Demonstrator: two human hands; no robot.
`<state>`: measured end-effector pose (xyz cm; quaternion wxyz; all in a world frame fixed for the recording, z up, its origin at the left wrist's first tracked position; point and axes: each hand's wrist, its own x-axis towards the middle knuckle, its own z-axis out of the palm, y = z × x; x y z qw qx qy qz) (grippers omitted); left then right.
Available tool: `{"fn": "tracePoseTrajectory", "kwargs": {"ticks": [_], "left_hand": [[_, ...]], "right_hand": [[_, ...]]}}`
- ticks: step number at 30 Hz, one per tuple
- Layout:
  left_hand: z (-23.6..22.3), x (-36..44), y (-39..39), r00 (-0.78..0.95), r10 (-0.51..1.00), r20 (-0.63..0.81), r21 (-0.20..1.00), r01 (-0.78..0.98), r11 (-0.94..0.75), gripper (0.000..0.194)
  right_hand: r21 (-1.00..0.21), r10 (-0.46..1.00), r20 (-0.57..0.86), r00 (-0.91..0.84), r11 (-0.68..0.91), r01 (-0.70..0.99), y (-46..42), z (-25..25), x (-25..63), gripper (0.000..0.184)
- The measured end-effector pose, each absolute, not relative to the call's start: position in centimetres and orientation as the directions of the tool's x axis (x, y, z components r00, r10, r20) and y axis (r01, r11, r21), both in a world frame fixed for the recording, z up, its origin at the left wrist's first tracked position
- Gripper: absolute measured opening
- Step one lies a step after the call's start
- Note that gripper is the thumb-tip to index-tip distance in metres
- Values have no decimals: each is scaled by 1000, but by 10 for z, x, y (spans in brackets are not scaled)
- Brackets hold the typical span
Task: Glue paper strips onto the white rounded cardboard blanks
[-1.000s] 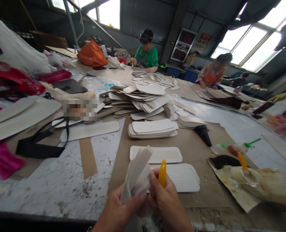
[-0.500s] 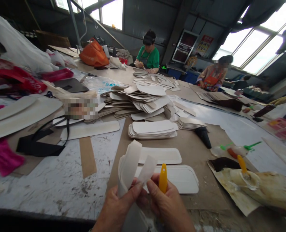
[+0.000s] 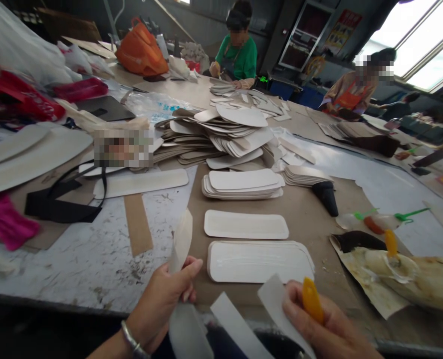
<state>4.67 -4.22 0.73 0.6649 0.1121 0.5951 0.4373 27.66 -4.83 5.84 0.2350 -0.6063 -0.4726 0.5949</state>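
Observation:
My left hand (image 3: 178, 286), low in the middle, is closed round a pale, bendable panel (image 3: 181, 239); its lower part hangs below the fingers. My right hand (image 3: 319, 319), to the right and apart from it, pinches a narrow white strip (image 3: 276, 299). A yellow handle (image 3: 313, 300) sticks up from the same fist; the tool's working end is hidden. Another length of white strip (image 3: 236, 321) hangs between the hands, and I cannot tell whether it joins the pinched one. Just beyond lie a low stack of white rounded panels (image 3: 259, 262) and a single panel (image 3: 246, 224).
Behind are a neat panel stack (image 3: 242, 182) and a large loose heap (image 3: 221, 134). On the right lie a black cone (image 3: 324, 197), green-tipped bottles (image 3: 380, 223) and a glue-stained container (image 3: 423, 274). A black strap (image 3: 64, 209) lies left. Two people (image 3: 238, 55) work across the table.
My hands have moved apart, the right going right with the strip and yellow-handled tool, the left staying with the panel. The view has tipped downward.

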Motion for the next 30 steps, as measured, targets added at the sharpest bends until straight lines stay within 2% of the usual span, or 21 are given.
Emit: {"fn": "tracePoseTrajectory", "kwargs": {"ticks": [3, 6, 8, 18, 25, 30], "left_hand": [[1, 47, -35, -13, 708, -707, 663, -362, 655, 46], [-3, 51, -28, 60, 712, -700, 669, -295, 682, 41], [-5, 53, -22, 71, 706, -705, 673, -249, 697, 33], [-8, 52, -5, 48, 676, -735, 667, -126, 734, 17], [-2, 53, 1, 45, 657, -753, 655, -38, 754, 13], [-11, 57, 2, 11, 668, -744, 668, 15, 744, 19]], "right_hand": [[-791, 744, -554, -374, -329, 516, -39, 56, 274, 40], [-691, 751, -515, -413, -79, 719, -19, 42, 261, 32], [-610, 768, -491, -411, 33, 791, -3, 33, 250, 26], [-386, 766, -486, -421, 244, 889, 41, 15, 221, 22], [-306, 739, -525, -422, 299, 904, 44, 15, 215, 16], [-264, 743, -533, -404, 308, 914, 42, 20, 209, 14]]}}
